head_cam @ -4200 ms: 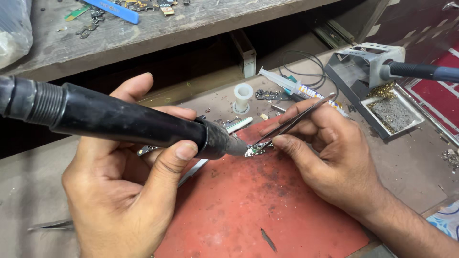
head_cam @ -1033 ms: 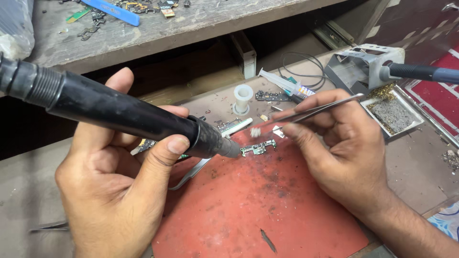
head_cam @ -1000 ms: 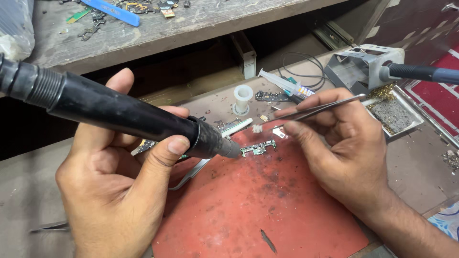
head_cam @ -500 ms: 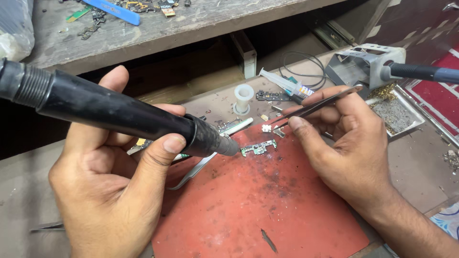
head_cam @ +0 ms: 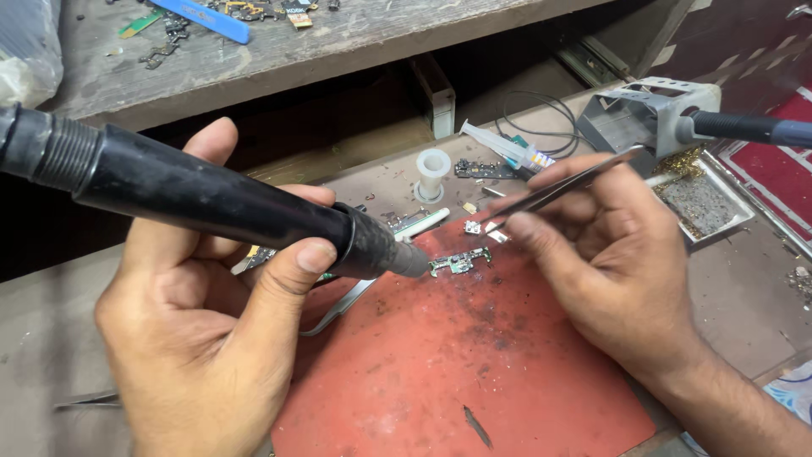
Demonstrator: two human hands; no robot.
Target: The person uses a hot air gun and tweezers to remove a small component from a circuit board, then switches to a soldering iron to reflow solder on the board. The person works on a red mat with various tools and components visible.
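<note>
Right now, from the head camera, the left hand (head_cam: 194, 338) grips a fat black hot-air tool (head_cam: 211, 203), its tip just beside a tiny green circuit board (head_cam: 459, 263) on the red mat (head_cam: 457, 372). The right hand (head_cam: 609, 254) pinches thin tweezers (head_cam: 562, 188), whose points hold a small metal part (head_cam: 474, 227) near the board. That part is off the board; I judge the fixing is midway.

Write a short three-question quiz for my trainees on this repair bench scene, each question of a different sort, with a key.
1. True or false: the left hand holds the black hot-air tool.
2. What does the right hand hold? A) tweezers B) syringe C) blue stick
3. Fill in: the small circuit board lies on a ____ mat.

Key: 1 true; 2 A; 3 red.
</note>
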